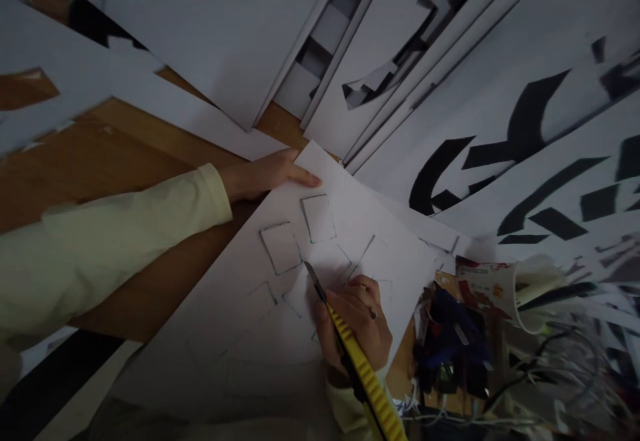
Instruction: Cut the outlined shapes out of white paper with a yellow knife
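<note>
A white board sheet [345, 214] lies tilted in front of me, with several four-sided outlines drawn on it in dark green lines. My left hand [273, 174] grips its upper left edge, thumb on top and the other fingers partly hidden beneath. In my right hand [355, 324] is a yellow utility knife [367, 377], its blade out and pointing up and left. The blade tip is at the lower right corner of one drawn outline; I cannot tell whether it touches the surface. My right hand is over the lower right part of the sheet.
Large white panels [200, 34] with cut-outs stand around the wooden table [165, 254]. Black shapes [525, 127] show on the panels at right. Close to my right hand are a paper cup [487, 287] holding sticks or pens, a dark blue tool [455, 334] and tangled cables [565, 367].
</note>
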### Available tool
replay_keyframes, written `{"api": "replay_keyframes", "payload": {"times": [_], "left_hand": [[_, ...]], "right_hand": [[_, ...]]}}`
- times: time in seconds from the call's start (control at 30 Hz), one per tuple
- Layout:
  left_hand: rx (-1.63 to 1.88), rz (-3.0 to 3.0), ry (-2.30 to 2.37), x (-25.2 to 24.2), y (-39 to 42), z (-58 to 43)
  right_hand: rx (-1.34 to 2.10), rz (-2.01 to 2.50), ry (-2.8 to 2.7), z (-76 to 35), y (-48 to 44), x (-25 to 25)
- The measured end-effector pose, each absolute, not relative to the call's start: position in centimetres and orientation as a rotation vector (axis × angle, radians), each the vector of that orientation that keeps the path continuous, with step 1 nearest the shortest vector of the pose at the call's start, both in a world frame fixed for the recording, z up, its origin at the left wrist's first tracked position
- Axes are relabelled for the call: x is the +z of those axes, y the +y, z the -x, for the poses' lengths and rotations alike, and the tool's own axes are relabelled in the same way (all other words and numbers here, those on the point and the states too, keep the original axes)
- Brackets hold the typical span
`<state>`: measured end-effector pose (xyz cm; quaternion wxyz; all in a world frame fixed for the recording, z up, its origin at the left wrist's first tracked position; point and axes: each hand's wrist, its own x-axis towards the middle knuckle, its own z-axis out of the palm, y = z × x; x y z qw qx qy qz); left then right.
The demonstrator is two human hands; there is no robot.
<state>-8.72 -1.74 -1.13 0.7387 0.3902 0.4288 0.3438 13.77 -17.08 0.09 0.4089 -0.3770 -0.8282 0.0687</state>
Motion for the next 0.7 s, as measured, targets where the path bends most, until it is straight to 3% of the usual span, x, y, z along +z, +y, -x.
{"api": "replay_keyframes", "payload": {"times": [0.7], "left_hand": [[0.828,-1.132,1.056,-0.93,-2.11,8.68]], "right_hand": [[0.297,0.964,-2.032,-13.16,-16.63,-0.18]]}}
